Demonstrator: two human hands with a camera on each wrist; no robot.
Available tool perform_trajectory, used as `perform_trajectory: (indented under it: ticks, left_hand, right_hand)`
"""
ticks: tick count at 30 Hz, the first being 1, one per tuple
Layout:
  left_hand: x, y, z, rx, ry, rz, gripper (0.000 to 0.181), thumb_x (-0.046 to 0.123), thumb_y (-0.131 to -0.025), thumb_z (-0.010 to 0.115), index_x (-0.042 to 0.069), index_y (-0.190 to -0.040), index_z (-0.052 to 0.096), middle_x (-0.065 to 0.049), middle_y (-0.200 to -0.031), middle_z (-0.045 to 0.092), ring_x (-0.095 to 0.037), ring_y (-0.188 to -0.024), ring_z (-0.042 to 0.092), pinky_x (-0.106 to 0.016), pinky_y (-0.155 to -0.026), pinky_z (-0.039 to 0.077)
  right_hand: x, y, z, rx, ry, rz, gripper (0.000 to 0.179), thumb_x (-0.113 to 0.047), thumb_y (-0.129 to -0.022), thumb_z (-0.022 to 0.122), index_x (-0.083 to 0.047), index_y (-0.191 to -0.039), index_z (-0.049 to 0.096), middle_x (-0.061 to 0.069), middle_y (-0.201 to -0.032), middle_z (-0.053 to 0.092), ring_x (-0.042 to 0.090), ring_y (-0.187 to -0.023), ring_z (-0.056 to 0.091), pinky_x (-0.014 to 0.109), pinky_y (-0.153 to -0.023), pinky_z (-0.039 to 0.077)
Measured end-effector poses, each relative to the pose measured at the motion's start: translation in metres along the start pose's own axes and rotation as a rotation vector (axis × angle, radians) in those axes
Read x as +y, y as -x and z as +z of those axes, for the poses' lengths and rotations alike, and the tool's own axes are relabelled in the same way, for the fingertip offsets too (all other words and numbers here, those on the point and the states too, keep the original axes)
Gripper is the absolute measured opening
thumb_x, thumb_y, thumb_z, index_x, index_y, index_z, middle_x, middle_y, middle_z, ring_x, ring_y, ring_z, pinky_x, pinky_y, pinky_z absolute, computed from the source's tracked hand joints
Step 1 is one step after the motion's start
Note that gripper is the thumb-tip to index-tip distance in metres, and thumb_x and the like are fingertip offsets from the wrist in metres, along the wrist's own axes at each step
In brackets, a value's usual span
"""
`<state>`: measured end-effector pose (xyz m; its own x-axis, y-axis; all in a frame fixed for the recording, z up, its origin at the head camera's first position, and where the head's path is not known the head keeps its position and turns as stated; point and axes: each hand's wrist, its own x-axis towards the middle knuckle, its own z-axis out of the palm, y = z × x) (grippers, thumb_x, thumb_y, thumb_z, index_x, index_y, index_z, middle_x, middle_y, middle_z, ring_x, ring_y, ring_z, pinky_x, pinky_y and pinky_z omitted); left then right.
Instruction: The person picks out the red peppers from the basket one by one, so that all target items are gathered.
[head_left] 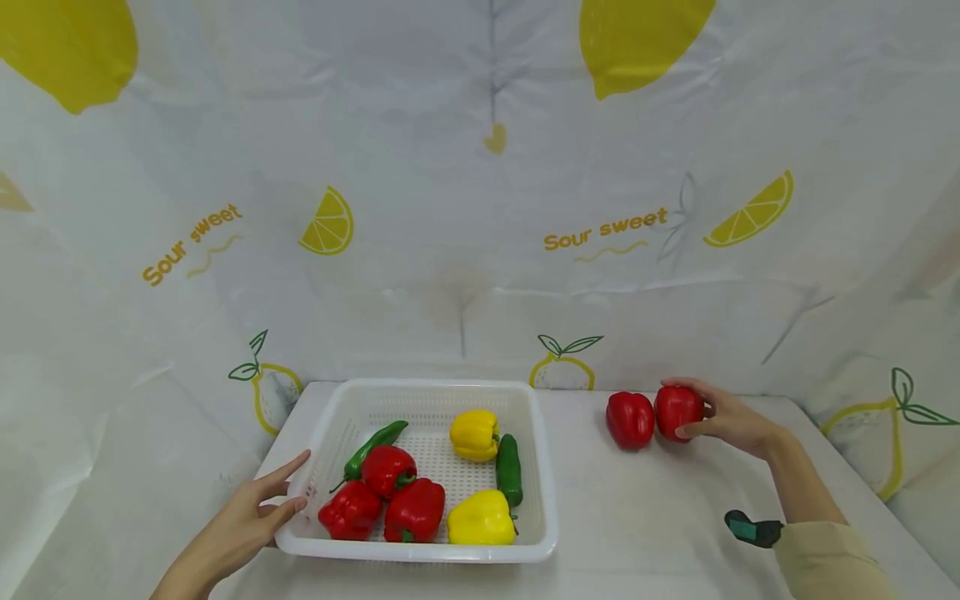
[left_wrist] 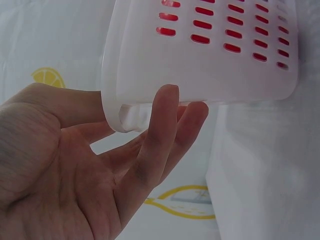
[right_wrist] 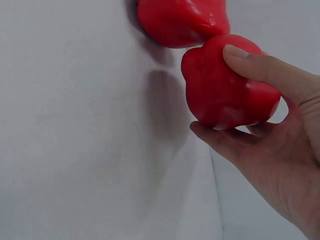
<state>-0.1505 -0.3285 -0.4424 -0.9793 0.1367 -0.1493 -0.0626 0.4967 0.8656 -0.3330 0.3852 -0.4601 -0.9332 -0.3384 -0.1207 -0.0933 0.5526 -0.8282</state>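
Note:
At the right, my right hand [head_left: 731, 418] holds a red bell pepper [head_left: 677, 412], thumb on one side and fingers on the other. In the right wrist view this pepper [right_wrist: 227, 87] hangs over its shadow, beside a second red bell pepper [head_left: 630, 420]. My left hand [head_left: 243, 521] grips the left rim of a white plastic basket [head_left: 547, 500]. The left wrist view has its fingers [left_wrist: 160, 130] along the slotted outer wall. Inside the basket lie several red bell peppers [head_left: 415, 510], two yellow bell peppers [head_left: 480, 518] and two long green peppers [head_left: 508, 469].
A white table [head_left: 622, 533] carries the basket and the loose pepper. Behind it hangs a pale sheet [head_left: 420, 283] printed with lemons, which also covers the sides. A dark strap [head_left: 753, 530] shows near the right sleeve [head_left: 828, 560].

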Motion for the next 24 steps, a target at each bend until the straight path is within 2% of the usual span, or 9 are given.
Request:
perform_trajectory:
  ticks: [9,18,24]
  left_hand:
    - [0.002,0.000,0.001,0.004,-0.011,-0.016,0.077,0.013,-0.106,0.068,-0.002,-0.169,0.026,-0.047,-0.142,0.052,-0.034,-0.109,0.076,-0.038,-0.069,0.069]
    - [0.000,0.000,0.000,-0.007,-0.002,-0.007,0.077,0.012,-0.107,0.067,-0.002,-0.169,0.025,-0.049,-0.143,0.050,-0.035,-0.110,0.076,-0.038,-0.070,0.069]
    - [0.001,0.001,0.000,-0.009,-0.005,0.004,0.076,0.012,-0.107,0.067,-0.003,-0.169,0.025,-0.050,-0.143,0.048,-0.035,-0.109,0.076,-0.038,-0.069,0.069]
  right_hand:
    - [0.012,-0.005,0.005,-0.017,0.023,0.019,0.096,-0.017,-0.086,0.089,-0.008,-0.164,0.035,0.034,-0.162,0.033,0.059,-0.146,0.031,0.055,-0.095,0.066]
    - [0.015,-0.008,0.007,-0.044,-0.010,0.024,0.097,-0.013,-0.086,0.088,-0.006,-0.165,0.031,0.034,-0.164,0.030,0.061,-0.148,0.028,0.054,-0.096,0.066]
    - [0.010,-0.007,0.004,-0.050,0.002,0.032,0.099,-0.014,-0.089,0.086,-0.006,-0.168,0.027,0.036,-0.168,0.025,0.065,-0.151,0.024,0.060,-0.102,0.063]
